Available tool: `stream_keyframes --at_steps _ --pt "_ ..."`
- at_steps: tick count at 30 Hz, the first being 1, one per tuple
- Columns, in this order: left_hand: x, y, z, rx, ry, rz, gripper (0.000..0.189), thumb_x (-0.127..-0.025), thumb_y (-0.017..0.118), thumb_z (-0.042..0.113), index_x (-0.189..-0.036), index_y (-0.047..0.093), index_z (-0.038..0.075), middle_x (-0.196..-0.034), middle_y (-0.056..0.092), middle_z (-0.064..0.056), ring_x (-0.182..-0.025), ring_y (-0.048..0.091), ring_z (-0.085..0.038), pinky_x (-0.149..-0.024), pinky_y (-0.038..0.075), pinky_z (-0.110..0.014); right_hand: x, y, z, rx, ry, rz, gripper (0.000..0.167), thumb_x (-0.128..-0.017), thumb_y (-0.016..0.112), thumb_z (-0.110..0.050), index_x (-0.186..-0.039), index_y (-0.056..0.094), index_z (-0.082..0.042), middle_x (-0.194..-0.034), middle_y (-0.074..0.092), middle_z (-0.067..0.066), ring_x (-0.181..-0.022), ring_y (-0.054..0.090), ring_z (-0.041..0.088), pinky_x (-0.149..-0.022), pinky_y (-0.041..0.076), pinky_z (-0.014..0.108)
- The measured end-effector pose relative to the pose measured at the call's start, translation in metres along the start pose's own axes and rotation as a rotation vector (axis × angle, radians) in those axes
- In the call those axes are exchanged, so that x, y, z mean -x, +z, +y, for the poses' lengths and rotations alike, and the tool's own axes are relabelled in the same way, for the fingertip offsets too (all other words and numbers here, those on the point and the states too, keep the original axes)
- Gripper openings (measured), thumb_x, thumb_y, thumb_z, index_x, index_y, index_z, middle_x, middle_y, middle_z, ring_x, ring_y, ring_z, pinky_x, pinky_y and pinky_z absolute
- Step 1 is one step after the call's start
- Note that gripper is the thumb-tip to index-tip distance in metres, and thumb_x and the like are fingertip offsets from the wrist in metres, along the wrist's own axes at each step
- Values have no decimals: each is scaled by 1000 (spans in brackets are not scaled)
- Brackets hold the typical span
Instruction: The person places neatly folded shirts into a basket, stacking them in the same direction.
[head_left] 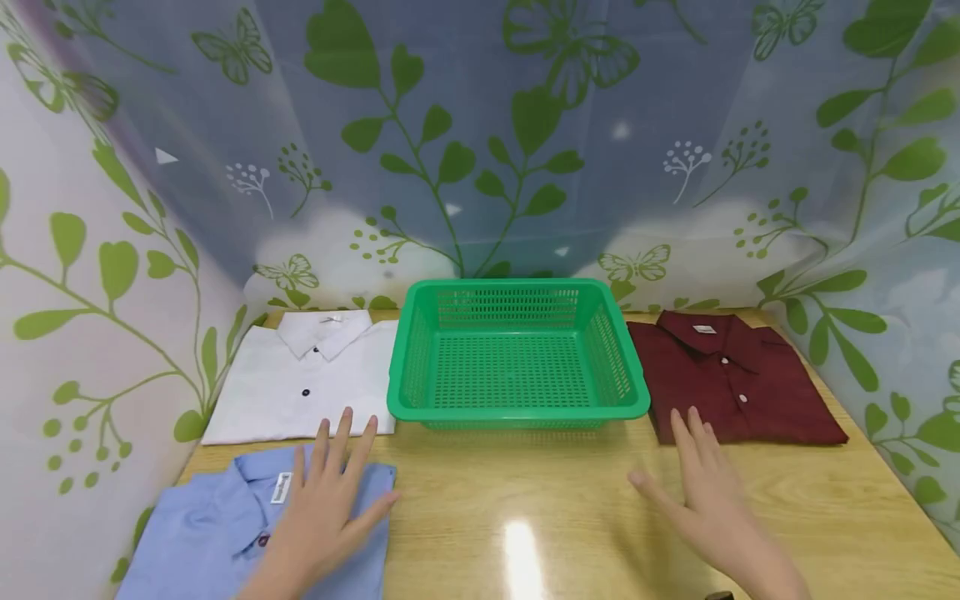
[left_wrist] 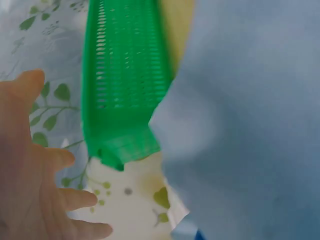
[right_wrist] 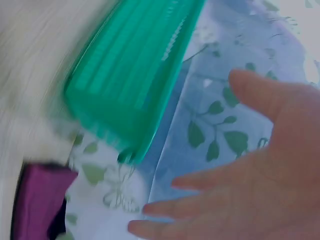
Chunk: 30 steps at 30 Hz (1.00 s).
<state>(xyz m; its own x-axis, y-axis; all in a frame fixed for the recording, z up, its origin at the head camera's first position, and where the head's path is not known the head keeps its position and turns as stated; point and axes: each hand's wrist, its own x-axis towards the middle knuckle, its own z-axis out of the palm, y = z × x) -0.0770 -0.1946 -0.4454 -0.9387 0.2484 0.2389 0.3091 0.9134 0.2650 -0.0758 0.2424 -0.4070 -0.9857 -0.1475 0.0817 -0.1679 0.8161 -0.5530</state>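
Note:
My left hand [head_left: 322,508] hovers with spread fingers over a folded light-blue shirt [head_left: 198,521] at the front left. Whether it touches the cloth, I cannot tell. To the right, my right hand [head_left: 708,500] is spread above the wood table, its fingertips near the lower edge of a folded maroon shirt [head_left: 750,392]. Neither hand holds anything. Between the shirts, at the back, stands a green plastic basket [head_left: 517,414] with nothing in it. A folded white shirt [head_left: 266,396] with dark buttons lies left of the basket. The right wrist view is blurred.
The wooden table [head_left: 495,508] has a bright glare spot in front of the basket. Leaf-and-butterfly patterned curtains [head_left: 480,167] close off the back and both sides. A small dark object [head_left: 718,595] shows at the bottom edge, near the right wrist.

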Motion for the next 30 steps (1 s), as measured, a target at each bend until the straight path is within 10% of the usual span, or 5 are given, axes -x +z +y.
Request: stream_keyframes --at_steps 6,14,19,25,30 --pt "7 -17 -7 74 -27 -6 83 -96 59 52 -160 13 26 -163 15 -20 -143 21 -51 -103 23 -76 10 14 -24 -190 3 -37 88 -98 62 -42 -156 13 2 -159 15 29 -143 16 51 -106 20 73" --pt "22 -27 -22 90 -45 85 73 -94 68 38 -153 36 11 -151 34 -30 -130 40 -52 -93 35 -73 12 48 -52 -661 57 -294 68 -104 52 -30 -158 15 -14 -161 21 19 -142 26 47 -109 33 60" --pt "33 -38 -37 100 -126 65 69 -95 67 37 -148 42 2 -145 38 -36 -123 42 -59 -90 36 -75 5 68 -62 -962 -14 -458 61 -107 43 -19 -158 12 -6 -161 19 21 -145 25 39 -112 32 38" --pt "52 -45 -65 56 -244 68 69 -95 66 37 -145 42 -3 -139 38 -42 -115 44 -65 -82 38 -77 -6 88 -71 -1409 -87 -737 62 -110 27 -21 -154 -4 8 -160 10 30 -145 24 37 -117 27 39" --pt "72 -45 -94 58 -363 27 69 -99 59 39 -144 38 -8 -136 34 -48 -113 39 -68 -82 36 -79 -9 107 -80 -1710 23 -916 67 -109 20 -31 -152 -13 8 -161 2 28 -149 12 39 -120 20 41"
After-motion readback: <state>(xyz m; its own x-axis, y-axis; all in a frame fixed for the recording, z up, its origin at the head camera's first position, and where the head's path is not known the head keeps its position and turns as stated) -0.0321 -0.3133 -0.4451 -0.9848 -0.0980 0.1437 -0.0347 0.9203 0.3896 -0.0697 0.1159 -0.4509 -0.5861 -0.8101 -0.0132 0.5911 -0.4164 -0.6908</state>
